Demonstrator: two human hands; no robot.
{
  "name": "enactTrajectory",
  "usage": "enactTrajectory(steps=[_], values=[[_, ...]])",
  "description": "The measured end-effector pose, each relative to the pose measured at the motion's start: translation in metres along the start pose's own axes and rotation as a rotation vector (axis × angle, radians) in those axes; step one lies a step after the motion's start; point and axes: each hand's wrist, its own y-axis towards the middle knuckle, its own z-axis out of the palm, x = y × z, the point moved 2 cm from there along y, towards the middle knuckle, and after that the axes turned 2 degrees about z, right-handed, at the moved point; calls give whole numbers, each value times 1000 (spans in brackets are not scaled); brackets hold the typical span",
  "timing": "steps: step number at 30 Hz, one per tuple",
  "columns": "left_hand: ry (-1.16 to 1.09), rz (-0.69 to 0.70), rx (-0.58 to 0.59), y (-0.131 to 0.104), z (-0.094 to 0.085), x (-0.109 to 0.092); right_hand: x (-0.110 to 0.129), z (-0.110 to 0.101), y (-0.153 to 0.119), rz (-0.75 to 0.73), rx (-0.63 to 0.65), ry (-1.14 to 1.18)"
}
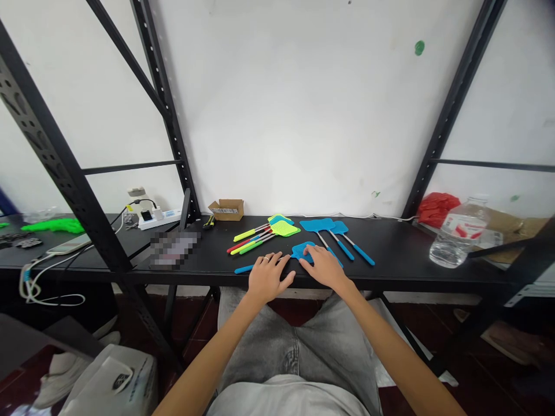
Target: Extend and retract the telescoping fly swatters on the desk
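Observation:
A blue fly swatter (pixel 302 250) lies crosswise near the front edge of the black table, its handle pointing left. My left hand (pixel 267 278) rests over its shaft with fingers spread, hiding part of it. On the swatter's head lie the fingers of my right hand (pixel 326 267), stretched out and loosely apart. Behind my left hand is a pile of fly swatters with a yellow-green head (pixel 285 228) on top and yellow, red and green handles. Behind my right hand, several blue fly swatters (pixel 316 225) lie with their handles toward the lower right.
A small open cardboard box (pixel 229 210) stands by the wall, near a yellow-and-black tool (pixel 208 222). A power strip (pixel 159 219) is at the left. At the right are a large clear water bottle (pixel 459 234) and a red plastic bag (pixel 437 209). Black rack posts (pixel 171 124) flank the table.

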Motion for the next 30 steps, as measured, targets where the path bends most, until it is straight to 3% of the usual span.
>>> enactTrajectory(steps=[30], values=[[-10,-7,-11,0,-1,-1,1,-3,0,10,39,7]])
